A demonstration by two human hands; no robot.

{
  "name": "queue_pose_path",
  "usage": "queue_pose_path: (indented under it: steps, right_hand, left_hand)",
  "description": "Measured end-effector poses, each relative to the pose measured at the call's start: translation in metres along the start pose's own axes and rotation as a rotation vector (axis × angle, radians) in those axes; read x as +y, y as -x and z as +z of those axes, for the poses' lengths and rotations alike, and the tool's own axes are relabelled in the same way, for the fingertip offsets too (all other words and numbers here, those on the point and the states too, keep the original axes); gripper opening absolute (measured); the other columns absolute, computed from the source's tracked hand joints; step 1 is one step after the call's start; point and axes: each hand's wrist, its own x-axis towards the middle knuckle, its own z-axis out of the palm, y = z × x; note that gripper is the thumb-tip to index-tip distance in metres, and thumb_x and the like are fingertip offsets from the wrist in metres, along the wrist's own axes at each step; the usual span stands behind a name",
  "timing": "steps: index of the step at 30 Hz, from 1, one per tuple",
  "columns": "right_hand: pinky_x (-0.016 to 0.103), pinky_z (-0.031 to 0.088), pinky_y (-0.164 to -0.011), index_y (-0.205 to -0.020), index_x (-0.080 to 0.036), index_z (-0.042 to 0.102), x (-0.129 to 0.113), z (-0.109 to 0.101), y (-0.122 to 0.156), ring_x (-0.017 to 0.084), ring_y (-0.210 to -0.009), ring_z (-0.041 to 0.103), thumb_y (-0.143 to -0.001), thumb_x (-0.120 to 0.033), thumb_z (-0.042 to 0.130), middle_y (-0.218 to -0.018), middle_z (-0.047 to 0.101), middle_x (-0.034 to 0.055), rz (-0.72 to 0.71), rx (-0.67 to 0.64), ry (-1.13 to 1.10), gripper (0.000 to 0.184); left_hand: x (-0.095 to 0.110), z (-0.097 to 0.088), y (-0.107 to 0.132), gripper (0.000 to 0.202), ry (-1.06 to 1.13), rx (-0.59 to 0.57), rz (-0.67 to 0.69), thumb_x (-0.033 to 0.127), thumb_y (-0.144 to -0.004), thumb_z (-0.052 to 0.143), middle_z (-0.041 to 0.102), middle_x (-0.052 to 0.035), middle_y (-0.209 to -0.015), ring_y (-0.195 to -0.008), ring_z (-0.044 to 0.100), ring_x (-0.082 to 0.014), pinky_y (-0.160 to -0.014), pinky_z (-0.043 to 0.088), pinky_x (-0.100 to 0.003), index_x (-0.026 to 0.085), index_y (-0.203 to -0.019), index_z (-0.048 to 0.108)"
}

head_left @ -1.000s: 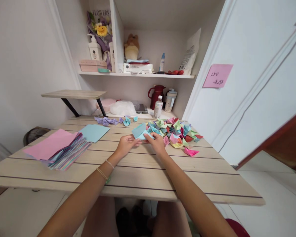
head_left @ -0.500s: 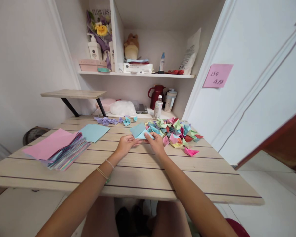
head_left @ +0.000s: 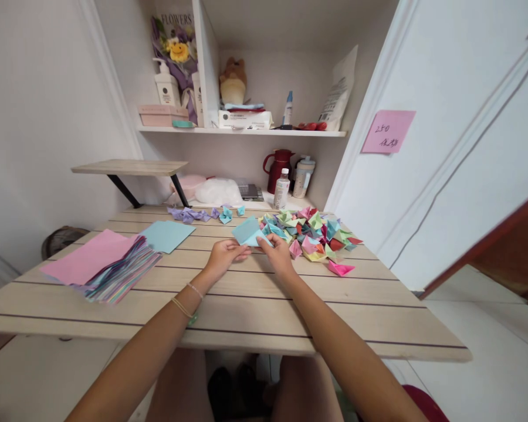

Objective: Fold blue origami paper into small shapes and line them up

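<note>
A light blue sheet of origami paper (head_left: 247, 231), partly folded, is held just above the table between my hands. My right hand (head_left: 276, 253) pinches its lower right part between thumb and fingers. At its lower left edge my left hand (head_left: 227, 256) has its fingers closed together; the fingertips meet the paper's edge. Right beside the paper lies a heap of folded paper boats (head_left: 314, 241) in many colours. One bright pink paper boat (head_left: 341, 268) sits apart at the heap's front.
On the left lie a stack of coloured paper (head_left: 101, 261) and some light blue sheets (head_left: 169, 235). Purple folded pieces (head_left: 187, 215) line the table's back near a small raised shelf (head_left: 129, 167). A bottle (head_left: 281, 190) and a red jug (head_left: 280, 167) stand behind the heap.
The blue paper's upper flap has lifted and tilted slightly. Both hands stay in nearly the same place, and the view has shifted a little.
</note>
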Motion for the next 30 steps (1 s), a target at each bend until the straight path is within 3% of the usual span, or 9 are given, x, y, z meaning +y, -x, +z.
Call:
queue_pose_path:
  steps: [9,16,23,30]
  right_hand:
    - [0.028,0.047,-0.059,-0.062,-0.018,0.050,-0.0014,-0.0001,-0.0006,0.016,-0.060,0.060,-0.063,-0.042,0.063,-0.061,0.057,-0.0022,0.078,0.004,-0.077,0.027]
    - [0.028,0.048,-0.058,-0.060,-0.019,0.049,0.0002,0.0019,-0.0022,0.016,-0.057,0.059,-0.059,-0.044,0.066,-0.057,0.057,-0.0029,0.148,0.006,-0.151,0.031]
    - [0.028,0.048,-0.059,-0.058,-0.019,0.046,-0.0018,-0.0002,-0.0027,0.017,-0.057,0.061,-0.058,-0.042,0.067,-0.054,0.054,-0.0042,0.170,0.042,-0.184,0.031]
    - [0.029,0.049,-0.058,-0.057,-0.019,0.047,-0.0044,-0.0004,-0.0024,0.017,-0.055,0.060,-0.058,-0.040,0.068,-0.054,0.056,-0.0028,0.180,0.017,-0.191,0.030]
  left_hand:
    - [0.0022,0.0013,0.0017,0.038,-0.024,-0.022,-0.028,0.033,-0.055,0.075,0.069,-0.0126,-0.075,-0.073,0.066,-0.0219,-0.072,0.052,-0.033,0.007,-0.081,0.065]
    - [0.0058,0.0038,0.0043,0.032,-0.010,-0.001,-0.044,0.028,-0.057,0.074,0.069,-0.0133,-0.079,-0.070,0.066,-0.0199,-0.071,0.053,-0.031,0.007,-0.079,0.064]
    - [0.0043,0.0032,0.0046,0.033,0.018,-0.058,-0.045,0.024,-0.055,0.075,0.069,-0.0104,-0.075,-0.073,0.066,-0.0185,-0.074,0.052,-0.030,0.008,-0.081,0.062]
    - [0.0036,0.0036,0.0027,0.030,-0.022,0.002,0.000,0.026,-0.055,0.075,0.069,-0.0089,-0.069,-0.068,0.066,-0.0187,-0.068,0.054,-0.029,0.008,-0.074,0.062]
